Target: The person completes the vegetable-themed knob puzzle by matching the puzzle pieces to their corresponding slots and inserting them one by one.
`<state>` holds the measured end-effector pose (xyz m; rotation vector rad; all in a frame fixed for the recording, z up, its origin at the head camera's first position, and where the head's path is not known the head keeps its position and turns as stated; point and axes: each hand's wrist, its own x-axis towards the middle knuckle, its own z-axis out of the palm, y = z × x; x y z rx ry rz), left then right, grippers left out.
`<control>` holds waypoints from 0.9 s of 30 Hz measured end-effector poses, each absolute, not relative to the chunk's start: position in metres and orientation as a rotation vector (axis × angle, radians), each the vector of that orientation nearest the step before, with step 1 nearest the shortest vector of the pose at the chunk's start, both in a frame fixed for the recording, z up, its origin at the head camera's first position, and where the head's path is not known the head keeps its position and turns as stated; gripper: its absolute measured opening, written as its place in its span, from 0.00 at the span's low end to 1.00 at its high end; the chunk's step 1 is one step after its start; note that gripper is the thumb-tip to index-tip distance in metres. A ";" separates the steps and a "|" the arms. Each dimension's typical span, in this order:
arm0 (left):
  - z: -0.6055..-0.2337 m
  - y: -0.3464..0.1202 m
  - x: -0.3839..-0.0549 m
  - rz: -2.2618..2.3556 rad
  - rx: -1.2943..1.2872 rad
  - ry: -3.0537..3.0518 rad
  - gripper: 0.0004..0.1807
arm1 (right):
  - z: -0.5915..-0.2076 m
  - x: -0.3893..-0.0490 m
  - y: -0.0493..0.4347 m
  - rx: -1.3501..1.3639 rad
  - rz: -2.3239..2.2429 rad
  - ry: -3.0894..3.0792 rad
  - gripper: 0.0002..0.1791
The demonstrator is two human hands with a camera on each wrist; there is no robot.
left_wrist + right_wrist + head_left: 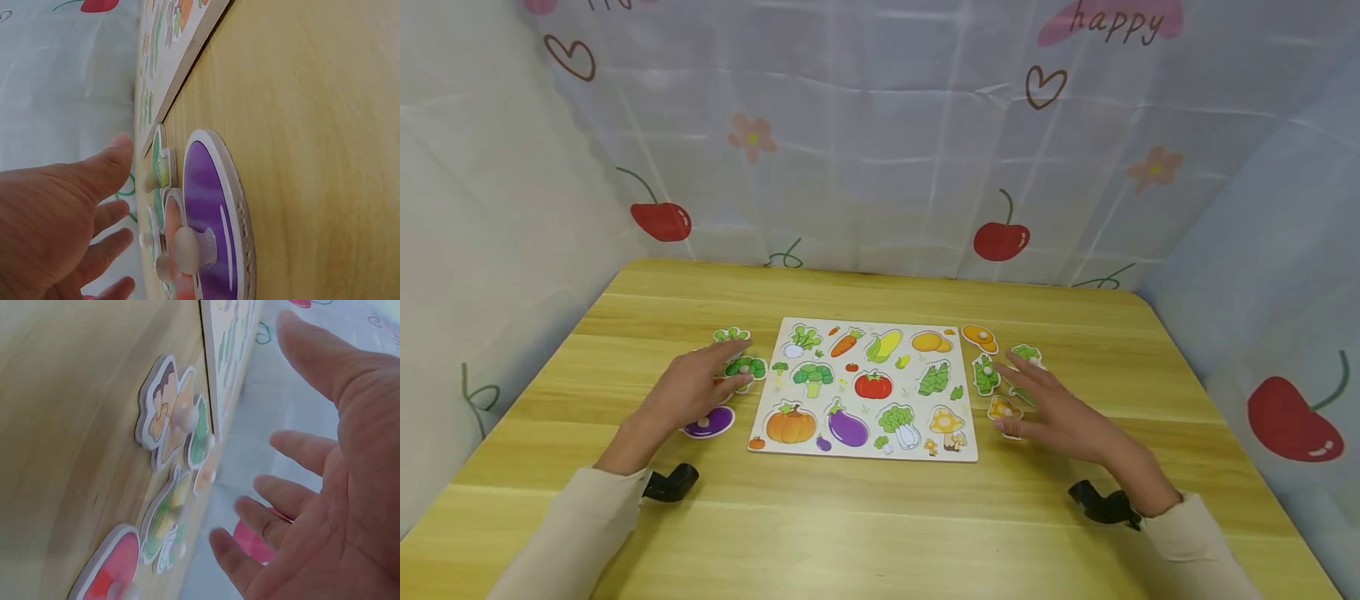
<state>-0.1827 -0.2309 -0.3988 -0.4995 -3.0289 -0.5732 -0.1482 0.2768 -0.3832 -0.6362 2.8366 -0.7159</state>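
A pale puzzle board point(775, 393) printed with vegetables lies in the middle of the table. Left of it are knobbed puzzle pieces, among them a purple eggplant piece point(206, 187) and a broccoli piece point(752, 367). My left hand point(681, 392) is held over these with relaxed fingers, touching no knob in the left wrist view. On the board's right side lie a mushroom piece point(1002, 407), an asparagus piece point(984, 375) and an orange piece point(977, 337). Over them my right hand point(1063, 417) spreads its fingers and holds nothing. A corn piece point(164, 519) shows beneath it.
The wooden table point(850, 533) extends in front of the board. A curtain point(865, 167) with cherries and hearts hangs behind and at both sides. A red piece point(109, 569) lies nearer the right wrist camera. Black wrist mounts point(672, 483) protrude beside the sleeves.
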 end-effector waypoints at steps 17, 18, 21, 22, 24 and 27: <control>-0.408 -0.223 -0.186 -0.653 -0.503 -2.959 0.18 | -0.389 -0.151 0.261 -0.749 -0.760 2.777 0.45; -0.408 -0.223 -0.187 -0.660 -0.510 -2.953 0.17 | -0.390 -0.152 0.260 -0.754 -0.766 2.768 0.45; -0.410 -0.224 -0.188 -0.675 -0.525 -2.941 0.15 | -0.392 -0.154 0.258 -0.772 -0.783 2.748 0.45; -0.410 -0.224 -0.188 -0.679 -0.531 -2.938 0.15 | -0.393 -0.155 0.258 -0.777 -0.785 2.746 0.45; -0.410 -0.223 -0.188 -0.682 -0.543 -2.932 0.14 | -0.395 -0.156 0.256 -0.782 -0.789 2.745 0.45; -0.410 -0.223 -0.188 -0.681 -0.547 -2.927 0.14 | -0.396 -0.156 0.254 -0.794 -0.779 2.747 0.44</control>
